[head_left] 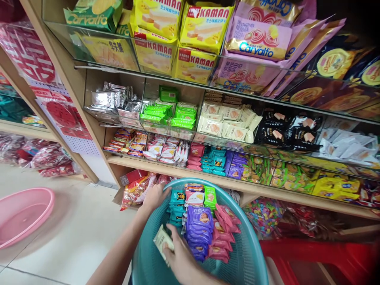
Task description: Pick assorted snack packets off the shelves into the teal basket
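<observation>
A deep teal plastic basket stands close in front of me, with rows of small wrapped snacks inside. My left hand is closed on its far left rim. Inside the basket's left side, my right hand grips a cream-coloured wafer packet between thumb and fingers. Purple packets are stacked in the basket's middle, just beyond my right hand. Pink packets lie to their right, teal packets at the back left. White-and-pink packets and a green packet sit at the back.
Glass-fronted shelves of sorted snacks rise beyond the basket. Matching cream packets fill a middle compartment. A pink basin rests on the floor at left, a red plastic stool at right. Bagged goods lie under the shelf.
</observation>
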### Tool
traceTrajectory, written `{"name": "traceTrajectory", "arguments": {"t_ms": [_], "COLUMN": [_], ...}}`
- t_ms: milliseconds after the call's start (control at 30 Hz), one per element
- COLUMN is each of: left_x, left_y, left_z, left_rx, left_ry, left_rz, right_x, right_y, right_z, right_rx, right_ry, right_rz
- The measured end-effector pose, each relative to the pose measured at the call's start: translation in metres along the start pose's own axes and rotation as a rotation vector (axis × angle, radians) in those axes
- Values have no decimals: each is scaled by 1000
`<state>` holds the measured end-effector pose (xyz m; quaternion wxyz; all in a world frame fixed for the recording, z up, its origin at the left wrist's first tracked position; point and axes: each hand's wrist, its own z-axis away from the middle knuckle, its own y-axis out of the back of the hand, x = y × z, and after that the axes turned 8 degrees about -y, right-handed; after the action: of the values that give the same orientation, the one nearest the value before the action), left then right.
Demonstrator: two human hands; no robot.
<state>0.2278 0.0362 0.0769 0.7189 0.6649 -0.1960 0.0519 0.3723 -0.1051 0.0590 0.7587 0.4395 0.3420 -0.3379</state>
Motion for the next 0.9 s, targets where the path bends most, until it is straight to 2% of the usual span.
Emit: {"name": "traceTrajectory", "arguments": {"t_ms": [67,133,233,400,667,900], "left_x": [-1,-1,-1,0,2,3], "left_y": [-2,-3,-4,-3,-1,0], "left_z": [0,0,0,2,4,5], "left_rx": [1,3,6,7,2,8], "left_ry": [8,14,20,27,26,28], "left_rz": [-3,-7,-16,-28,-37,-55], "right_x": [-11,-20,-23,-20,-36,-39], "right_y": [15,22,19,13,33,37], "right_z": [-3,-7,-12,-17,-29,-35], "right_rx": [-26,-50,-58,-129,-243,-376], "right_ry": [81,62,49,49,30,-13], "right_rz": [283,487,592,599,497,411]}}
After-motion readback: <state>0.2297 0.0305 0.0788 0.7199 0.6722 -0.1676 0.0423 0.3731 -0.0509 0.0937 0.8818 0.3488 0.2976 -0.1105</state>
